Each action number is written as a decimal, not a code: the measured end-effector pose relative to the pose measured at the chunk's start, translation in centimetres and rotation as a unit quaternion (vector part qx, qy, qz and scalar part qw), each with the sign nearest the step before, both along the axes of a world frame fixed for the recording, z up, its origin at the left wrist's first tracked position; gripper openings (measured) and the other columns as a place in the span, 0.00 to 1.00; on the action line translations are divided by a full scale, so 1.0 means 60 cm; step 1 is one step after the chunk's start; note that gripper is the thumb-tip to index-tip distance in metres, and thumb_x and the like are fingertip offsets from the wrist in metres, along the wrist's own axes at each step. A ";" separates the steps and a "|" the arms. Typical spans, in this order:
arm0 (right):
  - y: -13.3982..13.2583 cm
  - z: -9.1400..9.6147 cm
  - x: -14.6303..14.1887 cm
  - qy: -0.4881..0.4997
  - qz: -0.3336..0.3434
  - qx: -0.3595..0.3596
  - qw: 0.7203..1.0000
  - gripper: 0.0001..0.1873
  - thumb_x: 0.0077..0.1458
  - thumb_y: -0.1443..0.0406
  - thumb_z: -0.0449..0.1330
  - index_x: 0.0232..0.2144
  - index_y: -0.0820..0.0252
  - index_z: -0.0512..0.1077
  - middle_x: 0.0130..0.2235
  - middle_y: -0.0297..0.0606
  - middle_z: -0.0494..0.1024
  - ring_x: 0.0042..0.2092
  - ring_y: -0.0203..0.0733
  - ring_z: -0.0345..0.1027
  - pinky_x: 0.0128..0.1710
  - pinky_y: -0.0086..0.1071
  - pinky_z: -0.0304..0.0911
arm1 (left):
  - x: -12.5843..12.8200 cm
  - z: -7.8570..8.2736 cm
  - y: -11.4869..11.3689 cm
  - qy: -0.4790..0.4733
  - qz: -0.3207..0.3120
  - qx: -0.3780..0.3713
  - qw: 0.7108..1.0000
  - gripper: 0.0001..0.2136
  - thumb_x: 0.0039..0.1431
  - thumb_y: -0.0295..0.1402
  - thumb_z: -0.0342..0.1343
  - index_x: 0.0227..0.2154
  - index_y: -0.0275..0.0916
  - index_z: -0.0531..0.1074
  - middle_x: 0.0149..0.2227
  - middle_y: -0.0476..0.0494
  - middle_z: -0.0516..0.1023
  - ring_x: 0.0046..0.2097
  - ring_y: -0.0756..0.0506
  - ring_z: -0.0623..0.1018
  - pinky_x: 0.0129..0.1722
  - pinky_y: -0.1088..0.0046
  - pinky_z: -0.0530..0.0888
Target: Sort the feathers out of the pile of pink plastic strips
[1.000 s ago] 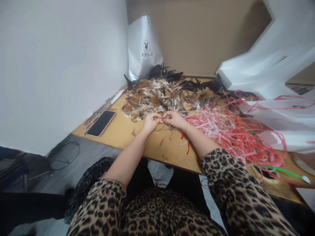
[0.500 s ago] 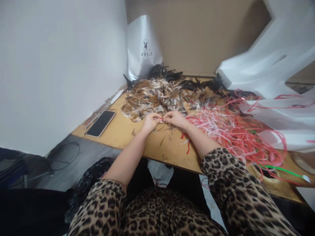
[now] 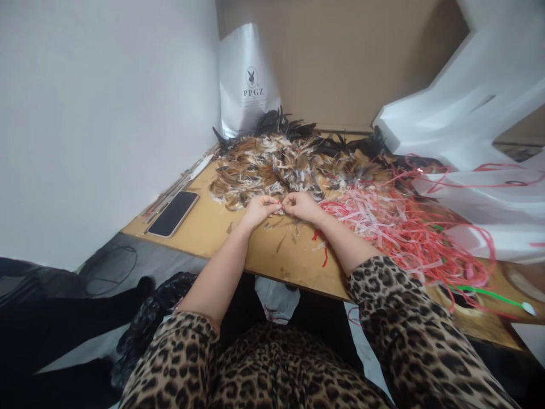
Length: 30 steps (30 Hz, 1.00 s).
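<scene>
- Left hand (image 3: 258, 211) and right hand (image 3: 301, 205) meet at the near edge of the feather pile (image 3: 264, 170), fingers of both pinched together on a red strand (image 3: 279, 203).
- Less red shows between them than a second ago; both hands stay in nearly the same place over the tabletop (image 3: 204, 224).
- Near left, two dark-clad legs (image 3: 80, 312) now show beside the black bag (image 3: 142, 338), cut off at the left edge.
- The strand's ends are too small to make out; the right forearm hides part of the ribbon pile (image 3: 395, 233).
</scene>
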State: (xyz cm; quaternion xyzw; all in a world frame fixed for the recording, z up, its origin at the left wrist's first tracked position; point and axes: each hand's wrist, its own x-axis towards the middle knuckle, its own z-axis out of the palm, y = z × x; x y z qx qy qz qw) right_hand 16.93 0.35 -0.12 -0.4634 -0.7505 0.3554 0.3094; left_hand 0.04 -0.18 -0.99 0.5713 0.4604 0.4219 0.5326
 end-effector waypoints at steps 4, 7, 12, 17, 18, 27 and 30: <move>0.000 0.000 -0.001 -0.004 -0.005 0.013 1.000 0.06 0.39 0.67 0.54 0.23 0.64 0.69 0.21 0.31 0.70 0.22 0.29 0.59 0.22 0.22 0.53 | 0.003 -0.004 0.000 0.011 0.009 0.008 1.000 0.10 0.39 0.32 0.62 0.25 0.32 0.71 0.21 0.45 0.74 0.22 0.54 0.71 0.22 0.79 0.66; -0.003 0.004 -0.002 0.012 -0.002 -0.013 1.000 0.06 0.39 0.66 0.55 0.23 0.64 0.69 0.20 0.31 0.69 0.21 0.28 0.59 0.21 0.22 0.53 | 0.006 -0.009 0.002 0.008 0.015 0.028 0.999 0.09 0.38 0.29 0.62 0.25 0.32 0.71 0.21 0.46 0.73 0.21 0.54 0.69 0.22 0.79 0.66; -0.008 0.010 -0.004 0.053 -0.010 -0.074 0.996 0.05 0.39 0.67 0.55 0.23 0.64 0.68 0.19 0.30 0.68 0.19 0.28 0.58 0.18 0.22 0.52 | 0.007 -0.006 -0.001 0.002 0.027 0.038 0.999 0.08 0.36 0.27 0.61 0.24 0.32 0.71 0.21 0.49 0.73 0.21 0.56 0.68 0.22 0.80 0.65; -0.009 0.013 -0.003 0.073 -0.016 -0.108 0.991 0.05 0.40 0.67 0.58 0.24 0.64 0.69 0.20 0.31 0.69 0.19 0.28 0.59 0.18 0.21 0.53 | 0.004 0.003 -0.002 -0.027 0.037 0.005 0.999 0.09 0.37 0.27 0.61 0.25 0.32 0.71 0.20 0.48 0.72 0.21 0.55 0.68 0.22 0.80 0.65; -0.009 0.014 -0.002 0.073 -0.018 -0.109 0.991 0.06 0.41 0.66 0.58 0.25 0.63 0.69 0.20 0.31 0.69 0.19 0.28 0.59 0.18 0.21 0.53 | 0.004 0.004 -0.002 -0.031 0.037 0.002 0.999 0.09 0.37 0.27 0.61 0.25 0.32 0.70 0.20 0.48 0.72 0.21 0.55 0.69 0.22 0.80 0.65; 0.000 0.003 -0.001 0.030 0.025 -0.059 0.997 0.06 0.39 0.66 0.58 0.24 0.64 0.70 0.21 0.30 0.69 0.21 0.28 0.57 0.20 0.22 0.53 | 0.005 0.003 -0.001 -0.039 0.019 -0.003 0.999 0.11 0.37 0.30 0.62 0.27 0.32 0.71 0.21 0.48 0.71 0.22 0.55 0.69 0.21 0.80 0.65; 0.002 0.001 -0.001 0.022 0.018 -0.048 0.998 0.07 0.39 0.66 0.56 0.24 0.64 0.70 0.21 0.30 0.69 0.21 0.28 0.57 0.21 0.23 0.53 | 0.003 0.003 -0.001 -0.043 -0.002 -0.008 0.999 0.13 0.36 0.28 0.63 0.29 0.32 0.71 0.23 0.48 0.73 0.23 0.55 0.70 0.23 0.79 0.66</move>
